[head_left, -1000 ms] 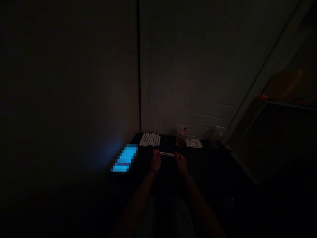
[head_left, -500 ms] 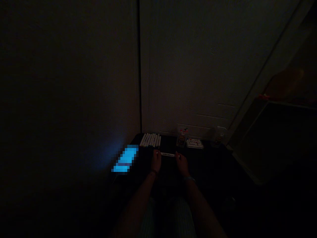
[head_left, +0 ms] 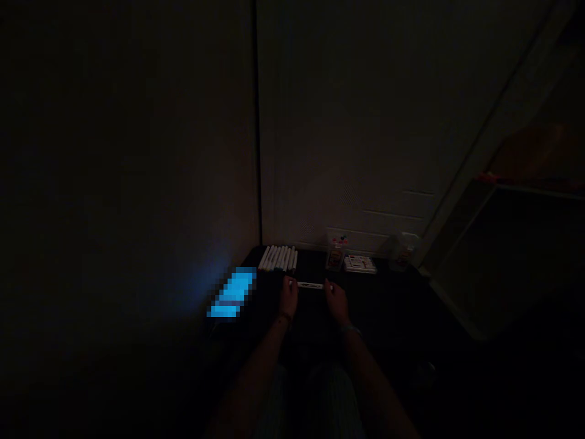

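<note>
A white marker (head_left: 311,285) with dark print lies level between my two hands, above the dark table (head_left: 379,311). My left hand (head_left: 288,296) is closed on its left end, and my right hand (head_left: 336,300) pinches the right end. Just beyond my left hand, a row of several white markers (head_left: 278,258) lies side by side at the back of the table. Past my right hand sits a flat stack of white pieces (head_left: 360,263), which look like more markers in a pack. The dim light hides the finer finger detail.
A clear container (head_left: 336,255) with a label stands at the back by the wall, and a second clear container (head_left: 404,251) is at the back right. A glowing, blurred-out screen (head_left: 232,294) is at the left edge. Walls close in behind and left.
Almost nothing differs. Both hands keep hold of the marker in the same place, and the view has shifted very slightly.
</note>
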Demonstrator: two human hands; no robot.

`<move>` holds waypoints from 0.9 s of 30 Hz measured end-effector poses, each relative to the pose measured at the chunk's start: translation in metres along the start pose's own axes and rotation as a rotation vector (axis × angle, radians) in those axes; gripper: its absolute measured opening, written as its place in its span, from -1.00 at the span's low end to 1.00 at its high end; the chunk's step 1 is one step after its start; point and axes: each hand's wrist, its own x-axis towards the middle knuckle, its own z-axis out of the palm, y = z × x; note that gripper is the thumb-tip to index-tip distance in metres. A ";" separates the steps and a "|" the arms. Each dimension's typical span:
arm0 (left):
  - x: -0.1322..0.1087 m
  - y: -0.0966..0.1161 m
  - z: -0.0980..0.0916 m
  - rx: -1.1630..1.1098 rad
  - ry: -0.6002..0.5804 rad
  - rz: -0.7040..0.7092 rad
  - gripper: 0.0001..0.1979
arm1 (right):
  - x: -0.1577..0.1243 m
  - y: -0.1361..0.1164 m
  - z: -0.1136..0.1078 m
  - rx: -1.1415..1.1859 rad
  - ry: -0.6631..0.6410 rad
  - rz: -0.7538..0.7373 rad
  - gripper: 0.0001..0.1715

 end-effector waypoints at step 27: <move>-0.001 0.004 0.001 -0.097 0.010 -0.034 -0.69 | 0.001 0.006 0.003 0.031 0.008 -0.030 -0.46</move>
